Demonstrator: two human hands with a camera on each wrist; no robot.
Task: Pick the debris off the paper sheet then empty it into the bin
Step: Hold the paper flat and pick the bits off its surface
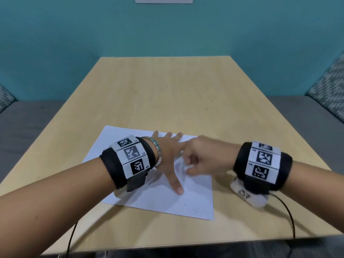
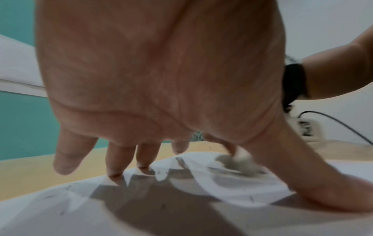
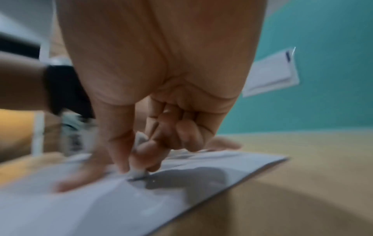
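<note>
Both forearms are reaching in from the near table edge, each wearing a black wrist band with printed marker squares, and a cable is trailing from under each wrist. Lying flat on the sheet (image 1: 160,200), the left hand (image 1: 168,155) is pressing down with fingers spread wide: the thumb (image 1: 176,185) is pointing back toward the near edge, and the other fingertips (image 2: 114,172) are touching down near the far edge, where the paper is buckling slightly in the left wrist view. Coming in from the right, the right hand (image 1: 197,159) is sitting knuckles-up over the sheet's middle, its tips lying in the gap between the left thumb and forefinger. Its thumb and forefinger are pinching a small whitish scrap (image 3: 139,173) right at the paper's surface, while the remaining fingers (image 3: 187,137) are curling into the palm. Whether the scrap is clear of the paper or touching it cannot be told through the blur. Tiny dark specks (image 1: 195,210) are lying scattered on the sheet near its front right corner. Beneath it all, the sheet is resting on the near half of the wooden table (image 1: 167,94), slightly askew.
</note>
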